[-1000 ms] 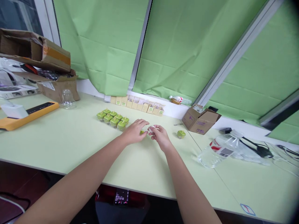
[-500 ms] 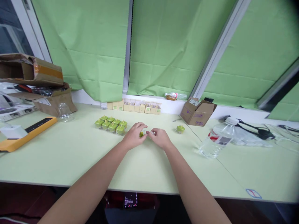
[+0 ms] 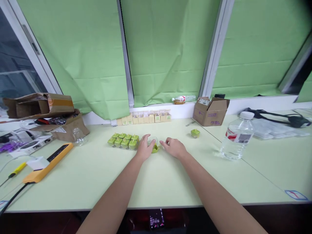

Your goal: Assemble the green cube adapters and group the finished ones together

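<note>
The pale green desk (image 3: 151, 182) stretches wide, and both forearms reach from the near edge to its middle, where the hands meet around a small green piece (image 3: 155, 149) lying on the desk. The step in hand looks like fitting or closing this piece, just right of the block of finished green pieces (image 3: 123, 141); the next move probably calls for a steady pinch from both sides before it joins that block. The left hand (image 3: 145, 148) lies palm down, its fingers curled against the piece's left side. The right hand (image 3: 175, 148) rests just right of it, fingers loosely bent, fingertips near; whether they touch it I cannot tell.
</note>
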The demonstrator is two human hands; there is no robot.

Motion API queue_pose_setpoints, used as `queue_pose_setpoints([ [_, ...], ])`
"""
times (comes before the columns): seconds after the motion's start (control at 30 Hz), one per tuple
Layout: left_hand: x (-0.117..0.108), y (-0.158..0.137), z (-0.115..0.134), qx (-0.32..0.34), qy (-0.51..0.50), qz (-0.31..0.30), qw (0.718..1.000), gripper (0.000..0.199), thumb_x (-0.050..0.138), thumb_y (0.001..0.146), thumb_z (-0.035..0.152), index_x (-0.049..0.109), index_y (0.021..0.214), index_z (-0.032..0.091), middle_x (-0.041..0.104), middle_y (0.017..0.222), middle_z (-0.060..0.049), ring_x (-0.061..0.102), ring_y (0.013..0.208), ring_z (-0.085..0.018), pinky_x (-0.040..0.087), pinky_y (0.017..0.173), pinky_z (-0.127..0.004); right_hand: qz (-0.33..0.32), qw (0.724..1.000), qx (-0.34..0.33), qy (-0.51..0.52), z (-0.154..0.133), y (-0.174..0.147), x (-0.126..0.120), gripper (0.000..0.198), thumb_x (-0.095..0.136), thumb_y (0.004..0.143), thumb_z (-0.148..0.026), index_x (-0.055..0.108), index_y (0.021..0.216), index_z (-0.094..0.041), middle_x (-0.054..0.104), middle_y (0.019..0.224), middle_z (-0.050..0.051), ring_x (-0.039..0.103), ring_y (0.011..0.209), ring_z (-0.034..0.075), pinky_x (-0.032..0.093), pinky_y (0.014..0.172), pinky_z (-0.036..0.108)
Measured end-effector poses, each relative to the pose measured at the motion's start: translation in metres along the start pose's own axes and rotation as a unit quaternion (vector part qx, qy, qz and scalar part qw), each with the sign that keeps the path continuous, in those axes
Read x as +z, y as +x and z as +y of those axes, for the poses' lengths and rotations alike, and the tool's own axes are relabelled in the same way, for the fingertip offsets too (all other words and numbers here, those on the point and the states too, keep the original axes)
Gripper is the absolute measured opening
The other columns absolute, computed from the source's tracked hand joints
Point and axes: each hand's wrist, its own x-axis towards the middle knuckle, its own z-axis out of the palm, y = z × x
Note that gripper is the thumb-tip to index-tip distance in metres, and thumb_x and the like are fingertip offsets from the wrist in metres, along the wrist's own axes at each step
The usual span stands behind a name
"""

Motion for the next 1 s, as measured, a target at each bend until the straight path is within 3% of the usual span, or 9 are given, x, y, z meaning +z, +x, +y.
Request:
queue_pose_setpoints([
  [0.17, -0.005, 0.003, 0.003, -0.090, -0.057, -0.013, 0.994, 0.044, 0.043, 0.093, 0.050, 0.050, 0.124, 0.021, 0.054, 0.135, -0.011, 0.056, 0.117, -0.023, 0.043, 0.101, -0.039, 0.047, 0.995, 0.052, 0.074, 0.008, 0.009, -0.002, 0.054, 0.030, 0.093, -0.057, 0.065, 0.076, -0.020, 0.070, 0.084, 0.013, 0.062, 0.081, 0.025, 0.038, 0.068, 0.032],
  [0.3, -0.007, 0.007, 0.001, -0.113, -0.081, -0.010, 0.990, 0.041, 0.042, 0.093, 0.053, 0.053, 0.118, 0.022, 0.058, 0.130, -0.010, 0.059, 0.115, -0.021, 0.043, 0.101, -0.038, 0.082, 0.978, 0.102, 0.160, 0.021, 0.018, -0.005, 0.045, 0.032, 0.092, -0.046, 0.066, 0.078, -0.019, 0.070, 0.089, 0.010, 0.062, 0.083, 0.022, 0.039, 0.070, 0.030],
  [0.47, -0.004, 0.010, -0.011, -0.134, -0.162, 0.018, 0.977, 0.038, 0.045, 0.092, 0.049, 0.053, 0.115, 0.020, 0.061, 0.123, -0.010, 0.061, 0.111, -0.018, 0.048, 0.097, -0.035, 0.100, 0.973, 0.086, 0.191, 0.022, 0.019, -0.003, 0.036, 0.041, 0.086, -0.047, 0.065, 0.078, -0.021, 0.068, 0.079, 0.004, 0.059, 0.077, 0.020, 0.038, 0.067, 0.028],
  [0.57, -0.006, 0.008, -0.016, -0.133, -0.203, 0.032, 0.969, 0.036, 0.045, 0.092, 0.046, 0.051, 0.115, 0.020, 0.060, 0.124, -0.011, 0.061, 0.112, -0.017, 0.049, 0.096, -0.034, 0.080, 0.974, 0.037, 0.208, 0.016, 0.015, 0.000, 0.032, 0.046, 0.083, -0.048, 0.064, 0.078, -0.022, 0.066, 0.077, 0.000, 0.058, 0.075, 0.018, 0.040, 0.069, 0.027],
  [0.7, -0.008, 0.000, -0.016, -0.098, -0.169, 0.006, 0.981, 0.037, 0.048, 0.091, 0.047, 0.051, 0.118, 0.022, 0.058, 0.128, -0.009, 0.058, 0.116, -0.018, 0.046, 0.100, -0.035, 0.019, 0.973, -0.011, 0.231, 0.009, 0.011, 0.004, 0.025, 0.055, 0.078, -0.043, 0.066, 0.088, -0.022, 0.068, 0.093, 0.002, 0.060, 0.090, 0.019, 0.042, 0.080, 0.029],
  [0.8, -0.010, -0.004, -0.009, -0.086, -0.135, -0.017, 0.987, 0.037, 0.050, 0.091, 0.045, 0.050, 0.120, 0.022, 0.056, 0.132, -0.010, 0.057, 0.117, -0.019, 0.046, 0.100, -0.035, -0.013, 0.971, -0.018, 0.237, 0.008, 0.011, 0.005, 0.026, 0.057, 0.076, -0.038, 0.066, 0.094, -0.022, 0.068, 0.103, 0.003, 0.059, 0.098, 0.020, 0.043, 0.086, 0.030],
  [1.0, -0.013, -0.010, 0.002, -0.085, -0.111, -0.040, 0.989, 0.045, 0.056, 0.088, 0.042, 0.044, 0.126, 0.022, 0.049, 0.136, -0.012, 0.056, 0.117, -0.021, 0.048, 0.096, -0.037, -0.035, 0.970, -0.025, 0.241, 0.008, 0.009, 0.005, 0.024, 0.058, 0.075, -0.034, 0.065, 0.094, -0.021, 0.068, 0.102, 0.003, 0.061, 0.097, 0.019, 0.044, 0.086, 0.030],
])
